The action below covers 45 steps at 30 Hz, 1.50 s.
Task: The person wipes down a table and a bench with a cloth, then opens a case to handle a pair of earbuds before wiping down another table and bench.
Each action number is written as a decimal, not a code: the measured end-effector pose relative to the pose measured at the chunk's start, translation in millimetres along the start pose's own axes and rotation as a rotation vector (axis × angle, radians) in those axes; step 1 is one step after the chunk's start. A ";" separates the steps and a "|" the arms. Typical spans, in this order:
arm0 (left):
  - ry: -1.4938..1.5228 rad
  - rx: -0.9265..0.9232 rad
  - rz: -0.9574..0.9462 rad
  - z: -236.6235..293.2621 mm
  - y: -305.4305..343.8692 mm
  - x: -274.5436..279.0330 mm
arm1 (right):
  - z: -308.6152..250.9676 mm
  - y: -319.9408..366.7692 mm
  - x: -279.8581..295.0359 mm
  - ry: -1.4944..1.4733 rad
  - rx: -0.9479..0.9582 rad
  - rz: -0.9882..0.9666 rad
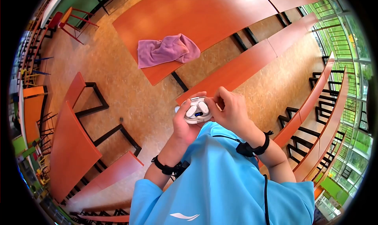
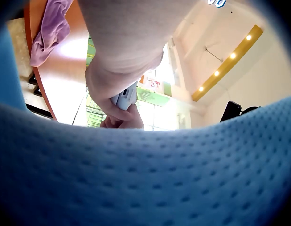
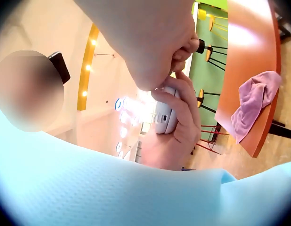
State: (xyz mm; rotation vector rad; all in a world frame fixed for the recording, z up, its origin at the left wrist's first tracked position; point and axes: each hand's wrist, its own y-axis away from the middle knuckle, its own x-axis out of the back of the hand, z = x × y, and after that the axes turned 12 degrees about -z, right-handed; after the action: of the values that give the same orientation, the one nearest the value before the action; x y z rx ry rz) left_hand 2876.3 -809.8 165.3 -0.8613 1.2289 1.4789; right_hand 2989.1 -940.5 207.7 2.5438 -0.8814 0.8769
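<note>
A white earbud charging case [image 1: 193, 120] with a small lit blue display faces up in front of the chest. Two white earbuds [image 1: 191, 111] show side by side in it. My left hand [image 1: 182, 124] holds the case from the left, thumb along its near side and fingers behind it. The right hand [image 1: 233, 110] has its fingers curled, with thumb and index finger at the case's right edge, right beside the right-hand earbud. In the right wrist view, the case's pale underside [image 3: 165, 115] with a small port shows between the left fingers.
A crumpled purple cloth [image 1: 168, 49] lies on the corner of the orange-red table [image 1: 189, 12] ahead. A long bench [image 1: 236, 67] runs beside it. More tables [image 1: 73, 154] stand on the left, and rows of benches [image 1: 315, 142] on the right by the windows.
</note>
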 end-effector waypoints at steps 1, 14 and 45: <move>0.018 0.001 -0.034 -0.5 -0.4 3.8 | 0.4 -0.1 0.8 -0.087 -0.045 -0.026; -0.126 0.013 -0.033 7.4 -4.6 8.0 | -1.1 -3.8 18.2 -0.050 0.272 -0.183; -0.204 -0.133 -0.083 2.0 -21.6 -11.0 | 22.3 -11.7 25.4 -0.278 0.241 -0.153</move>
State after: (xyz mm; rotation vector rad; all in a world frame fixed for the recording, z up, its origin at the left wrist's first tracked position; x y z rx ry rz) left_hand 2900.0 -810.6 170.3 -0.8169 0.9433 1.5531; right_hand 3022.5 -953.3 205.9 2.9488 -0.6762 0.6253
